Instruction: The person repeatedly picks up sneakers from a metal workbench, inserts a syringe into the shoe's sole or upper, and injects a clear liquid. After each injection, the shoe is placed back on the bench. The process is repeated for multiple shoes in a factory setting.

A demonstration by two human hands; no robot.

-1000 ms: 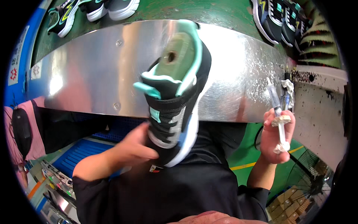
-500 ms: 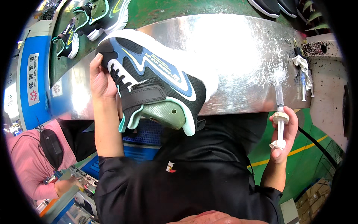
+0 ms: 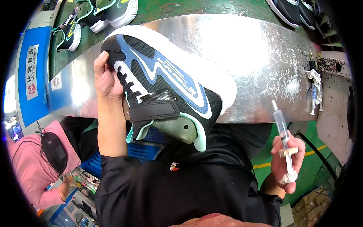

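Leftward, other sneakers (image 3: 69,34) sit beyond your left grip (image 3: 107,78), which clasps the toe of a black-and-blue sneaker (image 3: 166,77) extending rightward from it over the near edge of the metal bench (image 3: 261,72). Farther right, your right grip (image 3: 279,162) curls around a clear syringe (image 3: 281,124), nozzle aimed away from you; crumpled white material (image 3: 314,76) lies beyond that grip, to its right.

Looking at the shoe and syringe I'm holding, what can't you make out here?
Head view:
Far side of the shoe: turned away from the camera.
Left hand: some fingers hidden behind that shoe.
Syringe in the right hand: plunger end under a whitish wad.
Top-right shoes: cut off by the top edge.
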